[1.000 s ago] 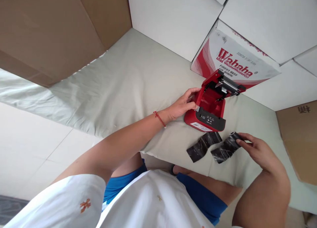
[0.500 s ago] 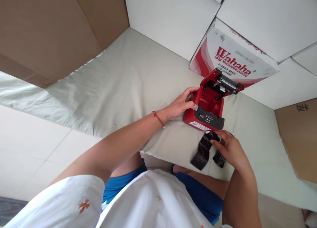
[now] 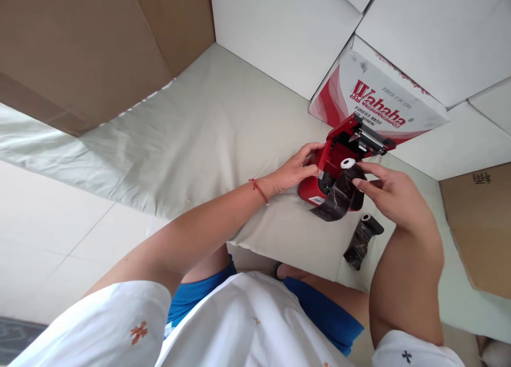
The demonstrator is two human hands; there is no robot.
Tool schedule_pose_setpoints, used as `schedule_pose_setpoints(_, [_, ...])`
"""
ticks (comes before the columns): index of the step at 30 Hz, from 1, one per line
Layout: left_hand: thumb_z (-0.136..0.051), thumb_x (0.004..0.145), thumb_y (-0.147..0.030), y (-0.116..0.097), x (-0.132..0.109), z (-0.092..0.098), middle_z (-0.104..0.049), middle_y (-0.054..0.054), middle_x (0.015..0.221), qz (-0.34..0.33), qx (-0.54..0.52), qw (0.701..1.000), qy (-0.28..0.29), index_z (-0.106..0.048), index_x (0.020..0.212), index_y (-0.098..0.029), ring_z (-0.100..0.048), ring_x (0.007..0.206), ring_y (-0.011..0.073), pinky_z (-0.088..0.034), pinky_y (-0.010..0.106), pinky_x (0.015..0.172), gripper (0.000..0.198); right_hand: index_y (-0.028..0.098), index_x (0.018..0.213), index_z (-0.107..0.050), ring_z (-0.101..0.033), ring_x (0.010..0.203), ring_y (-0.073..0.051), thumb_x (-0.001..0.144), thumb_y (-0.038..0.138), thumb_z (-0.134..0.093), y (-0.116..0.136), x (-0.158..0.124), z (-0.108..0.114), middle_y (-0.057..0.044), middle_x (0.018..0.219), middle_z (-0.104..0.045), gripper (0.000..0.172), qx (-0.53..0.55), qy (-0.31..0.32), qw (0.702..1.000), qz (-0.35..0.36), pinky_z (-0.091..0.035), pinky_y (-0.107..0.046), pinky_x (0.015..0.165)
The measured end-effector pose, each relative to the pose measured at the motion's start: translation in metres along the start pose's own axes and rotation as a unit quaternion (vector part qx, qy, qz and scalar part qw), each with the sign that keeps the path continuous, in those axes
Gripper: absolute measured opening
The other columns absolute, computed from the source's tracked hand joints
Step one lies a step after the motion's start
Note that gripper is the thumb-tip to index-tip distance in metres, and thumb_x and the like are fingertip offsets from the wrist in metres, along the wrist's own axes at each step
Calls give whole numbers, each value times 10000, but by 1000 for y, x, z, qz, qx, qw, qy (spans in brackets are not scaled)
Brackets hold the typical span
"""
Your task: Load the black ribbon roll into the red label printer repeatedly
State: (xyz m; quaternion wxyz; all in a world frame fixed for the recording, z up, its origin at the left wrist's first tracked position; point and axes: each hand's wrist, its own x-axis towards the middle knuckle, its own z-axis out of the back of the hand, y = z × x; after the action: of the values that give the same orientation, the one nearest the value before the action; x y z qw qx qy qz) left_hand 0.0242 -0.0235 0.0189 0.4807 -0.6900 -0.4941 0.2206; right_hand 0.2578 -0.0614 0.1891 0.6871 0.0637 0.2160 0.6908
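Observation:
A red label printer [image 3: 308, 190] stands on the pale cloth with its lid [image 3: 339, 131] tilted up, so its red inner compartment shows. My left hand [image 3: 298, 168] is closed on the printer's left side, thumb on the near corner and fingers along the outer wall. Pinched in my right hand [image 3: 385, 189] is a roll of dark, marble-patterned labels [image 3: 339, 197] with a white core, held over the printer's opening. Its loose strip hangs down across the black front panel and hides most of it. A second dark label roll [image 3: 359, 243], partly unwound, lies on the cloth below my right hand.
Behind the printer stands a white and red water carton [image 3: 375, 101], against white boxes [image 3: 279, 32]. Brown cardboard boxes stand at the left [image 3: 80, 53] and right [image 3: 479, 223]. The cloth-covered surface [image 3: 191, 143] ends at a near edge in front of my legs.
My right hand has lifted one label roll from beside the printer's front up over its opening. The other roll stays on the cloth. My left hand keeps its hold on the printer.

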Motion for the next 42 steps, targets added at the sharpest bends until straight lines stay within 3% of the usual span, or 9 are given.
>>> schedule_pose_setpoints(6, [-885,856,-379,-1,-1,-1,-622,102,1687,-4,-3,1000,-4,-605,1540,-331,-598,1545,352,-487,594,1335,740,237,1378,-873,-798,945,-288,983,336,-683,17,41,-8,-84,1122,-899,450,-123,50,990,58,-631,-425,927])
schedule_pose_setpoints(11, [-890,867,-382,1,-1,-1,-607,89,1704,-9,1,1000,-10,-625,1534,-346,-601,1532,342,-469,594,1348,718,258,1304,-877,-810,915,-267,980,334,-691,11,56,-5,-56,1104,-911,382,-165,78,979,93,-622,-387,856])
schedule_pose_setpoints(15, [-894,854,-397,2,-1,0,-595,99,1709,-10,10,1000,-12,-633,1527,-333,-614,1500,341,-463,602,1357,724,260,1313,-881,-818,925,-277,993,317,-690,17,61,-2,-75,1133,-913,377,-214,83,970,81,-608,-386,823])
schedule_pose_setpoints(19, [-885,848,-388,0,-1,0,-604,117,1702,-12,19,1000,-12,-630,1540,-312,-603,1536,359,-442,620,1379,742,254,1385,-851,-788,877,-305,1038,322,-635,31,52,-1,-110,1098,-893,414,-282,80,955,48,-552,-411,761])
schedule_pose_setpoints(22, [-875,858,-374,-1,-2,0,-625,109,1677,-9,18,1000,-8,-623,1558,-325,-627,1490,344,-486,601,1340,745,248,1323,-850,-763,873,-342,1045,326,-607,36,41,1,-133,1040,-870,378,-310,52,948,42,-504,-426,717])
schedule_pose_setpoints(29, [-886,862,-364,-1,-2,1,-619,97,1696,-9,21,1000,-4,-624,1567,-335,-626,1499,344,-478,601,1351,753,279,1304,-884,-785,896,-301,1015,304,-637,23,51,1,-98,1074,-895,381,-305,89,943,98,-548,-399,772])
schedule_pose_setpoints(36, [-859,860,-404,-1,-1,0,-561,124,1752,-4,48,999,-10,-600,1585,-316,-579,1571,376,-427,638,1412,775,264,1344,-902,-837,1050,-294,1017,244,-648,27,70,-9,-80,1266,-920,414,-253,198,941,104,-609,-382,886])
schedule_pose_setpoints(39, [-796,925,-474,1,-4,-2,-574,161,1715,-36,98,994,-31,-598,1577,-283,-561,1597,390,-425,643,1418,708,278,1322,-914,-832,1011,-294,1031,260,-651,28,72,-9,-77,1232,-923,393,-277,208,931,114,-601,-386,863])
schedule_pose_setpoints(42, [-741,996,-526,0,-12,-9,-577,201,1702,-131,199,969,-73,-627,1553,-256,-512,1658,417,-371,669,1453,629,260,1271,-915,-811,933,-286,1093,332,-603,26,71,-9,-93,1159,-922,367,-296,210,922,136,-588,-394,835])
